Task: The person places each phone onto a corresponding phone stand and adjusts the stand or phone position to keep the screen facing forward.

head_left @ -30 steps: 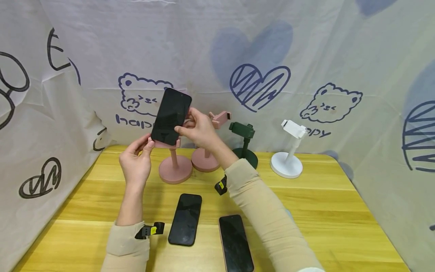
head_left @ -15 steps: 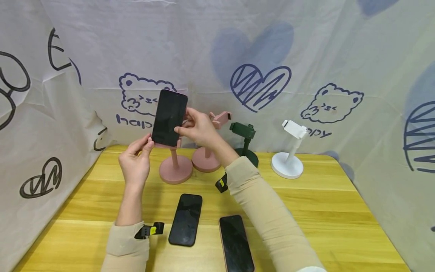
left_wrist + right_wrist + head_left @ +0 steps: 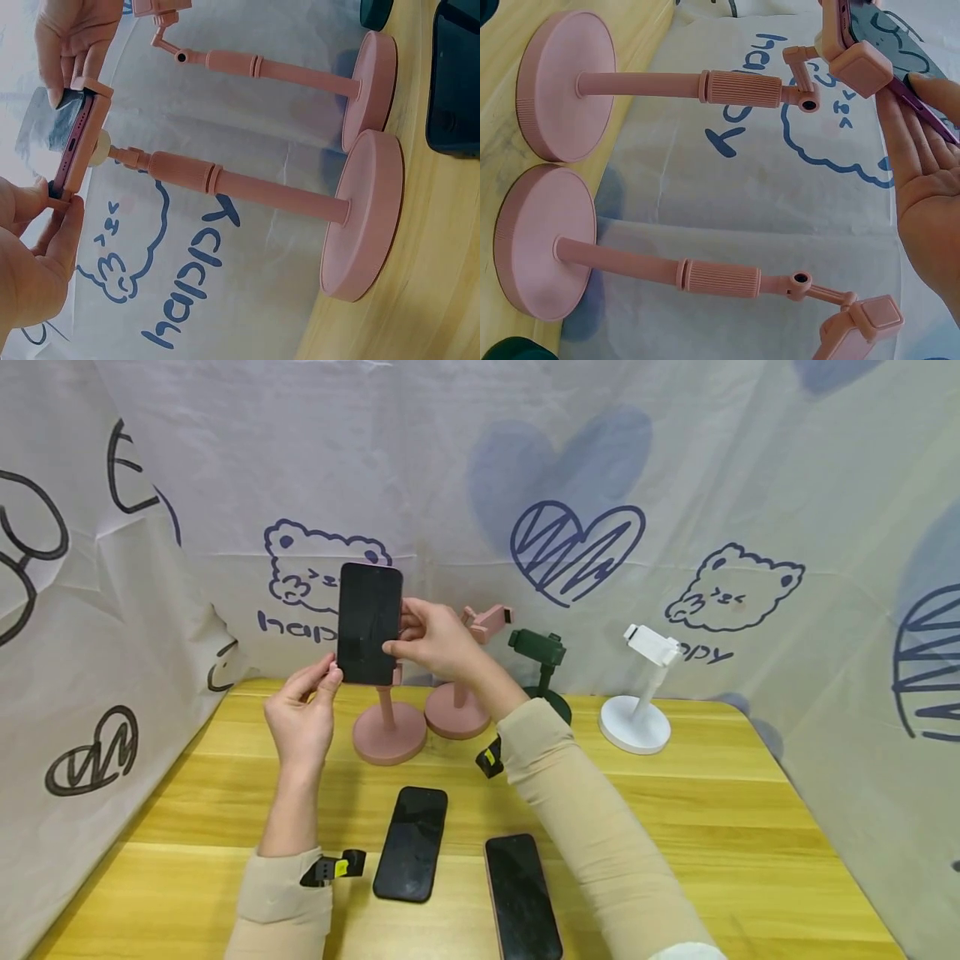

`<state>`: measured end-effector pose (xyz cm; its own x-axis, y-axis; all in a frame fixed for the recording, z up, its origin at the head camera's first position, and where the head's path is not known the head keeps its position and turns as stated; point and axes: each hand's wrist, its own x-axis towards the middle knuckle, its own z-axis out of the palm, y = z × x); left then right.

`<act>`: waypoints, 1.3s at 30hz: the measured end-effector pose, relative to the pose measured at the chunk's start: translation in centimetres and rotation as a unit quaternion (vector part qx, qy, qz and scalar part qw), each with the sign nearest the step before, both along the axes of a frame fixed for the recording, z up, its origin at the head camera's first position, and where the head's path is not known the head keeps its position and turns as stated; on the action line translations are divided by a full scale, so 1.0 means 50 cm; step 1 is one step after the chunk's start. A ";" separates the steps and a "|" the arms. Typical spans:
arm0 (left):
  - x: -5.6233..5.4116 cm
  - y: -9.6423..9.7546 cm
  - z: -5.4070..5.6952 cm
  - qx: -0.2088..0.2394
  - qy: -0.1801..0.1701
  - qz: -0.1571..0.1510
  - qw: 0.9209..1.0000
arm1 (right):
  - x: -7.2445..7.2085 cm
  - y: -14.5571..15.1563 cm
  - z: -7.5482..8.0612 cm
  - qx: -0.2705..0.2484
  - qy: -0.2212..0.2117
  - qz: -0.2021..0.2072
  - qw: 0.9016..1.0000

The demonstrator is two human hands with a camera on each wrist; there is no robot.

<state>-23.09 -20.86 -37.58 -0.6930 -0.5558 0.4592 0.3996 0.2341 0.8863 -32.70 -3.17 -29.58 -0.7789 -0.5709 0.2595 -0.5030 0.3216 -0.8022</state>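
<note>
One phone upright at a pink holder

Nearly vertical in the head view, the phone's long axis crosses the holder, which runs along its lower end. The left wrist view shows the bottom edge beside the holder, seemingly between its two end clips; whether both clips bear on it cannot be told.

The right hand is nearer the phone's middle and takes it by the right side: thumb on the screen's border, other fingers behind, pinching it, so that the phone reaches left and upward from that grasp. At the lower left corner, the left hand pinches the holder's end clip, thumb and forefinger close together; whether they also touch the phone is too small to tell. Neither hand is free.

This holder tops the left pink stand, whose round base rests on the table. Another pink stand stands just beside it on the right, behind the right hand and forearm.
</note>
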 end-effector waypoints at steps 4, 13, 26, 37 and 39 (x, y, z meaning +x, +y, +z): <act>0.003 0.001 0.002 0.011 -0.004 -0.001 1.000 | -0.002 -0.002 0.004 0.006 -0.014 -0.005 1.000; 0.005 0.001 -0.001 0.013 -0.010 -0.007 1.000 | -0.006 -0.011 0.013 -0.123 -0.069 -0.021 0.990; -0.002 -0.012 -0.006 0.053 -0.051 -0.086 0.994 | -0.010 -0.014 0.033 -0.067 0.100 -0.082 0.989; 0.003 -0.007 0.002 0.039 -0.129 -0.156 0.978 | -0.007 -0.007 0.031 -0.074 0.089 -0.066 0.991; 0.003 -0.005 0.002 0.047 -0.129 -0.159 0.978 | -0.008 -0.006 0.031 -0.072 0.087 -0.066 0.991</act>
<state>-22.94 -21.12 -37.47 -0.9234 -0.3254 0.2036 0.1989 0.0482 0.9788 -33.09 -3.45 -28.05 -0.7805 -0.4146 0.4679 -0.5990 0.2815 -0.7496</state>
